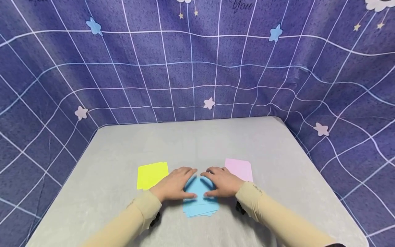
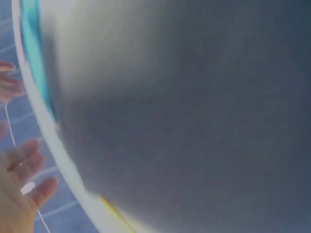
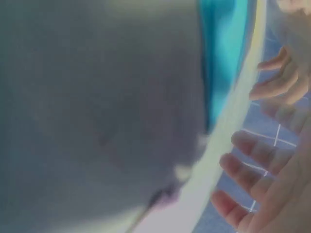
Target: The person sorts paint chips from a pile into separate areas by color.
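Note:
A loose pile of light blue square paper sheets lies on the table, its lower sheets fanned toward the near edge. Over its left side is my left hand, fingers spread and slightly bent. My right hand mirrors it over the right side, thumb apart from the fingers. Nothing is seen gripped in either; whether the fingertips touch the paper I cannot tell. In the left wrist view the left hand shows relaxed fingers beside the blue paper. The right wrist view shows the right hand with loosely bent fingers.
Yellow square sheets lie left of the blue pile, partly behind the left hand. Pink square sheets lie to the right, partly covered by the right hand. A grey cloth covers the table; a purple-blue patterned curtain surrounds it.

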`<state>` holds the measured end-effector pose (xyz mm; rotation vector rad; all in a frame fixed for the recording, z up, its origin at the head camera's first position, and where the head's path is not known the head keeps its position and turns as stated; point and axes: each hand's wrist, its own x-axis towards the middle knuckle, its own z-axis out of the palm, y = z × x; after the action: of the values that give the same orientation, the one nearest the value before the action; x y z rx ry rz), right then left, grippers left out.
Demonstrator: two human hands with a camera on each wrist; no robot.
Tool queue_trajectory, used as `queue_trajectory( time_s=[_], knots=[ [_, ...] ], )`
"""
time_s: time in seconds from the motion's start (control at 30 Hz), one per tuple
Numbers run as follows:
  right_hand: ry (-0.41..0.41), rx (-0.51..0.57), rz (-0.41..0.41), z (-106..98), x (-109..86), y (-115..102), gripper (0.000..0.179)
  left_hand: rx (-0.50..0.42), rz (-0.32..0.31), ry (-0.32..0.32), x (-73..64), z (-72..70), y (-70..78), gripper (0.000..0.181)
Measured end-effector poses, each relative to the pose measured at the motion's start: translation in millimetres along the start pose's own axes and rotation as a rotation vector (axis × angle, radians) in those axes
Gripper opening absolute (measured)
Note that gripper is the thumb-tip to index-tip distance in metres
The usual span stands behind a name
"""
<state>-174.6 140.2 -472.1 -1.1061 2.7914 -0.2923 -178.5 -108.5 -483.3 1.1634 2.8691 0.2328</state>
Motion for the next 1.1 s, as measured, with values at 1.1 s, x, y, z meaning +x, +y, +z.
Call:
queue_trajectory(
  time_s=[1.1],
  knots=[
    [0.102, 0.04, 0.363, -10.6, 66.8, 17.7, 0.084, -0.021, -0.535, 0.001, 14.6, -29.0, -56.7, 0.099]
  ],
)
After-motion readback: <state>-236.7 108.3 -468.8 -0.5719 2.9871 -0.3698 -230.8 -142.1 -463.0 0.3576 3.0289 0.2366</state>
